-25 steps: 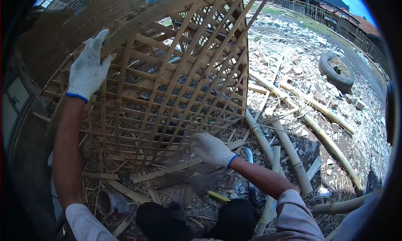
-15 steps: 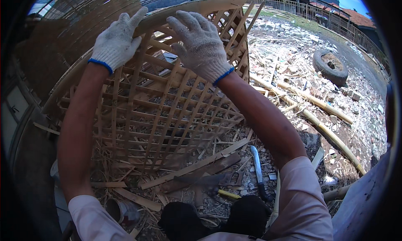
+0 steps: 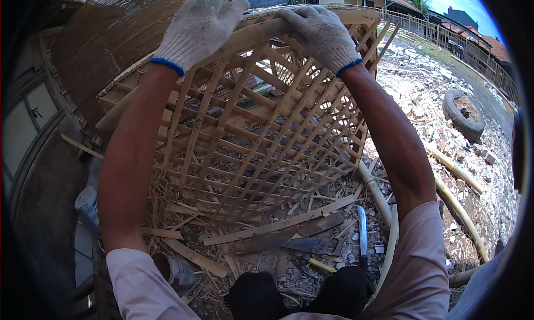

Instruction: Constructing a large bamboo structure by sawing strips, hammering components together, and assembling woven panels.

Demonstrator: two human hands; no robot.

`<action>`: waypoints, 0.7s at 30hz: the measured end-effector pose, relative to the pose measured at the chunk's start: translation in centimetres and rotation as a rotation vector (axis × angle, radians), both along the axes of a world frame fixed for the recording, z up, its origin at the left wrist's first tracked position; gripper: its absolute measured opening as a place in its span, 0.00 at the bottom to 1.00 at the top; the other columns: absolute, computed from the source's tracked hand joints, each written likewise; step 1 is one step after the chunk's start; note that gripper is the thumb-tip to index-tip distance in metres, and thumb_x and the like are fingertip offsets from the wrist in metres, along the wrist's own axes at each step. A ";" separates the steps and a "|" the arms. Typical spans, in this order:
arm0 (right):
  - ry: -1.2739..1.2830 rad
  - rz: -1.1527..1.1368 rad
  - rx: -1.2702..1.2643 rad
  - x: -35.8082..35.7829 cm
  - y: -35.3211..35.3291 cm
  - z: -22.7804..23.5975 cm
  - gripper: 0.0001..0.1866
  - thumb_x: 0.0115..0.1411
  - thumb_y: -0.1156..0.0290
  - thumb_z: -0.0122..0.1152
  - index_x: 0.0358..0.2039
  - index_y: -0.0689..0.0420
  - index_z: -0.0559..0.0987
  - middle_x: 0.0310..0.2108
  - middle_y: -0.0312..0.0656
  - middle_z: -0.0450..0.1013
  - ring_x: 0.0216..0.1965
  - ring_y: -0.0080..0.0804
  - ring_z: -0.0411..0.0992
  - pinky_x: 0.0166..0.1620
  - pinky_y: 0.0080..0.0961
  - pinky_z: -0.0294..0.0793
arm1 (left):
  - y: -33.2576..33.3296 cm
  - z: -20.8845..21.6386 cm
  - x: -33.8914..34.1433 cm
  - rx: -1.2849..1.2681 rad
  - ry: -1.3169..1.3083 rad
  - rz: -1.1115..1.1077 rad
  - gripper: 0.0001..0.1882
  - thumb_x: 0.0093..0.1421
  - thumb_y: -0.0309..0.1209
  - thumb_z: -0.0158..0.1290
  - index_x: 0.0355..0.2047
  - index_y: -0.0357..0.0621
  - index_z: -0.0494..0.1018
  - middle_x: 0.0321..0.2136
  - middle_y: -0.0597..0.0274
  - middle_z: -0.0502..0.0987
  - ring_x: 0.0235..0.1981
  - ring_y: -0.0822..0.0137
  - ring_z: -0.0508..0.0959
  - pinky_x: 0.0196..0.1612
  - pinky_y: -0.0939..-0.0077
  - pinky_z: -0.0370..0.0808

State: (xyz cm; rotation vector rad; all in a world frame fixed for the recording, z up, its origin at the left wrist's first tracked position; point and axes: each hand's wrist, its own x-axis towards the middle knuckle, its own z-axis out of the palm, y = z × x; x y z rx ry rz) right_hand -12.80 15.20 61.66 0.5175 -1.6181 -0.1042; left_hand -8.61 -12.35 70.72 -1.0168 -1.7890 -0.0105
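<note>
- Bamboo lattice (image 3: 261, 147) fills the scene from its centre up to twelve o'clock, apparently tilted above littered ground.
- Its crisscrossed slats already form a grid beneath a broad top rail (image 3: 261, 35); at one o'clock, a couple of slat ends jut past the frame, untrimmed. How firmly the joints are fixed, and how much work remains, cannot be told.
- At eleven o'clock, the gloved left hand (image 3: 201, 29) reaches over the rail, fingers extended upward and thumb spread wide from them; whether it bears on the wood is unclear.
- Toward one o'clock, the gloved right hand (image 3: 325, 35) rests on the rail, fingers bent over the edge; its thumb is hidden, so whether it grips cannot be told.
- Both forearms rise steeply from below, framing the lattice.
- At five o'clock lie a handsaw (image 3: 307, 245) and a yellow-handled tool (image 3: 321, 265); toward four, a long-bladed knife (image 3: 362, 236).
- Near three o'clock, an old tyre (image 3: 464, 118) sits amid sunlit rubble (image 3: 409, 92).
</note>
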 end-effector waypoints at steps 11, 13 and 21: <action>-0.091 -0.074 0.005 -1.5 1.7 1.0 0.25 0.67 0.57 0.66 0.63 0.43 0.77 0.50 0.42 0.78 0.52 0.43 0.76 0.54 0.43 0.77 | -6.4 -4.0 -1.2 -0.140 0.302 0.346 0.33 0.64 0.46 0.64 0.66 0.48 0.71 0.59 0.55 0.76 0.60 0.52 0.75 0.65 0.54 0.72; -0.115 -0.089 0.016 -1.6 1.6 1.0 0.24 0.66 0.57 0.66 0.62 0.43 0.77 0.50 0.42 0.78 0.52 0.43 0.76 0.54 0.42 0.77 | -6.3 -5.0 -2.3 -0.114 0.239 0.363 0.33 0.63 0.44 0.65 0.66 0.49 0.71 0.59 0.55 0.76 0.59 0.52 0.76 0.64 0.54 0.72; -0.093 -0.036 0.030 -0.9 2.1 1.8 0.22 0.61 0.55 0.71 0.55 0.38 0.79 0.47 0.38 0.77 0.51 0.41 0.76 0.55 0.48 0.75 | -3.5 -5.1 -2.4 -0.088 0.030 0.283 0.38 0.52 0.36 0.71 0.65 0.54 0.72 0.58 0.57 0.76 0.57 0.51 0.76 0.63 0.52 0.74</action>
